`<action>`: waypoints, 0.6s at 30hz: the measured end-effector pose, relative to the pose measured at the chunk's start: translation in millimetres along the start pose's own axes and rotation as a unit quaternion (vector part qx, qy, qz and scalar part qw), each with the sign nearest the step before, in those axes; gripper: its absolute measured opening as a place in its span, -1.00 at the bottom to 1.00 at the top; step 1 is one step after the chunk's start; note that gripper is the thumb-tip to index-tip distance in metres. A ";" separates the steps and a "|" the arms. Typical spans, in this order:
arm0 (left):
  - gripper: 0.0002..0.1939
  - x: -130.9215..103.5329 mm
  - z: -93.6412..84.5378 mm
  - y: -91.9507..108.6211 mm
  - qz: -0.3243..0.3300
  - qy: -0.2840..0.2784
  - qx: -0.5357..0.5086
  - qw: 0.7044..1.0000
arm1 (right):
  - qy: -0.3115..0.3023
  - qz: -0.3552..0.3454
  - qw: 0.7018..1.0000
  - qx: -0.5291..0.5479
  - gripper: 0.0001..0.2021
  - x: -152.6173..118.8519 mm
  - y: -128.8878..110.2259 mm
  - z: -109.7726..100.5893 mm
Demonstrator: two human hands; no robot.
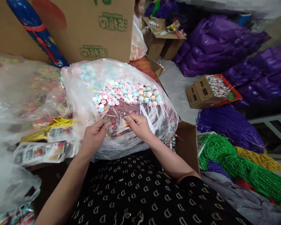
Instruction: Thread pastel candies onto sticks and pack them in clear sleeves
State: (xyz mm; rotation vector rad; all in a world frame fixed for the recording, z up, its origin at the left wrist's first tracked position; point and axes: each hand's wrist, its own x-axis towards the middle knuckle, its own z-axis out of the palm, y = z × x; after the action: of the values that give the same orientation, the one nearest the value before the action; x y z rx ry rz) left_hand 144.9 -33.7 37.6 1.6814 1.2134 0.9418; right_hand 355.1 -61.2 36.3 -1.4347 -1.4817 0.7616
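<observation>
My left hand (97, 135) is closed in a pinch, thumb against forefinger; whatever lies between the tips is too small to make out. Facing it, my right hand (139, 125) also pinches, and its fingertips hide what they hold. Both hands are above the front of a large clear plastic bag (131, 143) spread over the table. Small coloured ring candies (112, 125) lie between and beneath the fingers. Just beyond are loose pink, white and blue candies (114, 93). Several candy skewers on white sticks (152, 95) lie together to their right.
A big cardboard box (84, 28) stands behind the bag, with a blue inflated toy (37, 34) before it. Bagged candy rings (44, 84) and printed packets (42, 153) are on the left. An open carton (187, 140) sits at right, near green bead strands (243, 165).
</observation>
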 end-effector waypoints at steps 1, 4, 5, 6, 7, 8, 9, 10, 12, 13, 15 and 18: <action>-0.75 0.1 0.4 -1.2 -0.005 0.017 -0.012 1.000 | 0.005 -0.001 1.000 -0.001 -0.43 1.9 2.8 -6.6; -0.79 -0.1 -1.3 -6.2 -0.035 0.066 -0.042 0.996 | 0.057 0.020 0.998 -0.016 -0.61 13.8 12.1 -34.0; -0.79 -0.3 -2.1 -8.3 -0.047 0.079 -0.055 0.994 | 0.074 0.036 0.996 -0.040 -0.63 19.7 14.9 -43.5; -0.80 -0.3 -2.5 -10.4 -0.058 0.090 -0.071 0.992 | 0.080 0.054 0.992 -0.080 -0.65 26.2 17.3 -51.7; -0.80 -0.2 -2.4 -12.6 -0.068 0.099 -0.090 0.989 | 0.074 0.073 0.986 -0.133 -0.66 32.8 19.1 -57.6; -0.80 0.2 -1.8 -14.9 -0.076 0.108 -0.115 0.985 | 0.057 0.090 0.975 -0.195 -0.65 39.1 20.2 -60.9; -0.78 0.8 -0.7 -17.2 -0.082 0.115 -0.144 0.979 | 0.035 0.106 0.960 -0.256 -0.62 44.8 20.8 -61.2; -0.77 1.6 0.6 -19.5 -0.089 0.121 -0.175 0.973 | 0.011 0.123 0.943 -0.311 -0.57 49.4 21.0 -58.9; -0.71 3.5 2.7 -24.2 -0.102 0.127 -0.237 0.958 | -0.028 0.158 0.909 -0.386 -0.48 55.2 21.3 -48.8; -0.69 4.5 3.0 -26.6 -0.108 0.124 -0.266 0.950 | -0.037 0.176 0.896 -0.405 -0.47 56.5 22.0 -42.6; -0.64 6.2 1.6 -30.9 -0.114 0.116 -0.313 0.936 | -0.033 0.204 0.884 -0.420 -0.46 56.8 25.4 -31.9; -0.60 7.8 -3.8 -35.7 -0.104 0.112 -0.346 0.926 | 0.011 0.222 0.888 -0.402 -0.44 54.7 36.5 -25.4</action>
State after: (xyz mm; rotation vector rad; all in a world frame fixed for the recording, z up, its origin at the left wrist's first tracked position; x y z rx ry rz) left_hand 131.5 -18.9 6.7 0.8868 1.0056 1.2646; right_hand 398.1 -6.8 23.8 -2.4584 -1.5406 0.3740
